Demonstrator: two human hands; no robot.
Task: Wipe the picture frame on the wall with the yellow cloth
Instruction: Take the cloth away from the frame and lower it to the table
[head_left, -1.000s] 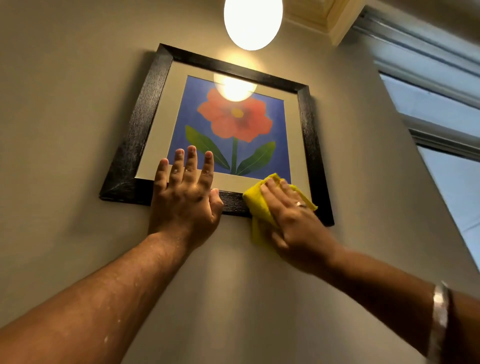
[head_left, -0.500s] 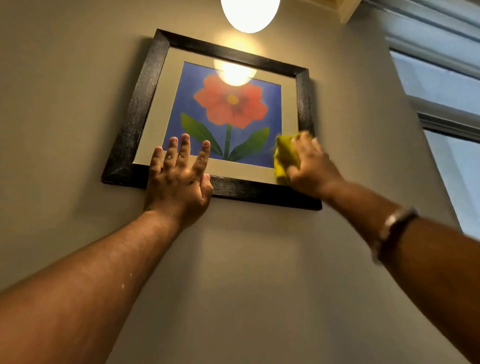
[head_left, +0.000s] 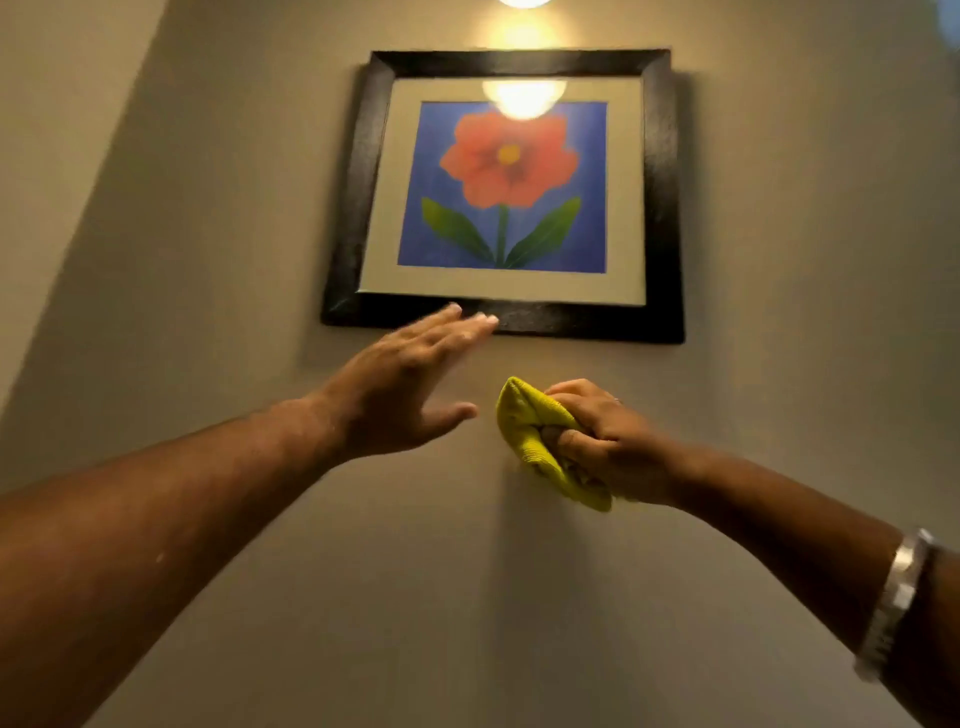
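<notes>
Picture frame (head_left: 662, 197): black, hanging on the wall (head_left: 208, 260).
Left hand (head_left: 400, 387): grip wide, fingertips at the frame's bottom edge.
Right hand (head_left: 605, 441): below the frame, grip holding the bunched yellow cloth (head_left: 524, 431).

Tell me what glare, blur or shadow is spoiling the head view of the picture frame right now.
Head view: the lamp's reflection glares on the glass at the top of the picture frame, washing out part of the flower print; the left hand is motion-blurred at its fingertips; the right hand and yellow cloth are sharper, casting a soft shadow on the wall below.
</notes>
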